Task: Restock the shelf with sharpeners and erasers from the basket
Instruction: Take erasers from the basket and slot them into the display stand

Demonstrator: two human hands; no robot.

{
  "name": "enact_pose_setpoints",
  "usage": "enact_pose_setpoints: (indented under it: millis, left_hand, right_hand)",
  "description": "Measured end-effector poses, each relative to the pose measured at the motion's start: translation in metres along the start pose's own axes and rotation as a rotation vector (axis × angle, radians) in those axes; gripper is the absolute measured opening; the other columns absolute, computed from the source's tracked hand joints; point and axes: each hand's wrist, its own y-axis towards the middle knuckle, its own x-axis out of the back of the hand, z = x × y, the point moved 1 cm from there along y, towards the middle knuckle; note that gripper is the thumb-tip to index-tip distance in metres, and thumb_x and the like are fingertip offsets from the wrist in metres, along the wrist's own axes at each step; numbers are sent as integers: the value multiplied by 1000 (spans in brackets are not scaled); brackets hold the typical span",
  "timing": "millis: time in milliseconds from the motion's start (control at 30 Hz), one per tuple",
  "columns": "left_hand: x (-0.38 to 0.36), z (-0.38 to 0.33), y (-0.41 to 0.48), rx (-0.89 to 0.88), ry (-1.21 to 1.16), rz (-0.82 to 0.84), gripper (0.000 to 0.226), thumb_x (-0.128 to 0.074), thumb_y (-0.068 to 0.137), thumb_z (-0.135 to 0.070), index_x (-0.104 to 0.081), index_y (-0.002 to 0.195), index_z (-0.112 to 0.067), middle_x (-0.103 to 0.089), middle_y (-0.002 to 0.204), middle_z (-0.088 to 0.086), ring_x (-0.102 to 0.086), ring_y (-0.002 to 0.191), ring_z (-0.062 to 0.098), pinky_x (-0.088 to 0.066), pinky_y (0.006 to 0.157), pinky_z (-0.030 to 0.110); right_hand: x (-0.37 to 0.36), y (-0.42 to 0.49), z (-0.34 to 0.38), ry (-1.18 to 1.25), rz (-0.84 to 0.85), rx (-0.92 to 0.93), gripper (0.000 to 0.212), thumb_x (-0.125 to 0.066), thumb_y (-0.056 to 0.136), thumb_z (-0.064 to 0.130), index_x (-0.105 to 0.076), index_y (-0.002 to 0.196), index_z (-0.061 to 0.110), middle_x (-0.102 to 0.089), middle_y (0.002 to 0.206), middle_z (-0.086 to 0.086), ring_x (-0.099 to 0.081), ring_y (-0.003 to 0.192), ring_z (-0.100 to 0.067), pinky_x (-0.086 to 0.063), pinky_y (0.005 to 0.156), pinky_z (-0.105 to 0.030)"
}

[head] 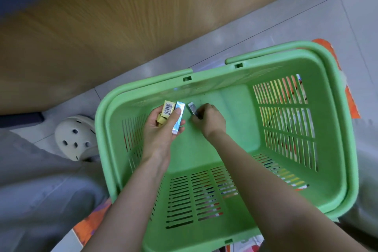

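Item: green basket [337, 129], slotted walls, standing on the tiled floor and filling the centre and right of the frame. Stock in hand, centre-left of the frame, over the basket's floor: left hand [159, 129], palm up, thumb and fingers curled round a yellow packet [168, 108] bearing a barcode and a blue packet [178, 117], the two side by side; another yellow piece sits beneath, its kind not legible. Right hand [209, 120], just beside the left, fingertips pinching a small grey piece [192, 107] low in the basket; whether it is a sharpener or an eraser cannot be told. Step in hand, by judgement: gathering the grey piece to join the held stock. Handling notes: pinch across its short sides and lift straight up before turning. Lay it against the blue packet so the left thumb clamps everything together. Keep the left palm level, as the smooth packets would likely slide. Leave the right hand free for placing. Adjacent: wood-grain panel [102, 26], upper left of the frame, possibly the shelf's base; the shelf proper is not seen.
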Motion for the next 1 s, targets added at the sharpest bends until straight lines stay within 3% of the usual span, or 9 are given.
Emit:
enact_pose_setpoints:
  millis: [200,333,433,567,667,733,833,933,1000]
  left_hand:
    - [1,-2,-17,-20,11,44,27,-68,84,-7,-60,110,-8,-68,82,0,-64,55,6,-53,54,18]
    - [2,-9,-37,-42,-3,72,27,-68,84,-6,-60,109,-8,-68,83,2,-62,53,6,-53,53,18]
    - [4,-16,-54,-72,3,107,25,-68,84,-6,-60,107,-8,-67,77,3,-61,51,5,-52,51,17]
    - [10,-33,-76,-144,-5,161,24,-69,83,-6,-61,106,-9,-67,70,1,-60,52,7,-51,50,18]
    - [18,-54,-93,-208,-1,198,22,-69,84,-8,-62,104,-12,-69,77,3,-62,55,8,-51,51,18]
    - [25,-68,-106,-257,-1,235,19,-69,84,-8,-62,101,-13,-69,79,4,-62,55,7,-51,51,18]
    - [35,-88,-123,-330,23,272,17,-69,84,-7,-63,99,-13,-70,81,3,-63,55,8,-51,50,18]
    - [46,-110,-138,-385,23,290,15,-69,83,-7,-64,96,-11,-68,78,3,-62,55,9,-50,50,19]
    - [54,-127,-148,-429,29,310,15,-70,82,-7,-65,95,-11,-66,76,3,-60,57,10,-50,50,19]
  right_hand:
    - [39,-36,-5,382,152,94,15,-67,85,14,-58,96,10,-62,86,-4,-56,74,-17,-42,71,-22]
    - [83,-73,13,472,227,198,26,-71,83,10,-53,101,15,-60,77,-2,-54,55,-6,-46,59,-22]
    - [110,-98,34,503,248,291,20,-68,84,5,-53,93,15,-60,79,-4,-57,50,-4,-47,51,-20]
    - [140,-130,67,574,203,388,20,-64,86,1,-47,85,11,-62,72,-4,-61,51,-12,-52,53,-23]
    - [158,-157,90,606,187,473,9,-52,95,7,-47,87,9,-65,74,-8,-64,56,-15,-55,57,-25]
    - [167,-173,103,612,154,501,14,-45,98,14,-50,85,10,-66,77,-10,-64,60,-15,-55,59,-27]
    - [183,-193,121,508,37,607,22,-47,97,21,-56,82,7,-63,69,3,-61,64,-10,-53,61,-27]
    - [202,-211,142,486,-75,716,23,-53,89,30,-58,84,8,-63,69,0,-61,65,-12,-53,66,-31]
    - [217,-222,162,516,-153,803,12,-56,88,26,-57,85,15,-65,69,0,-64,65,-15,-54,69,-32]
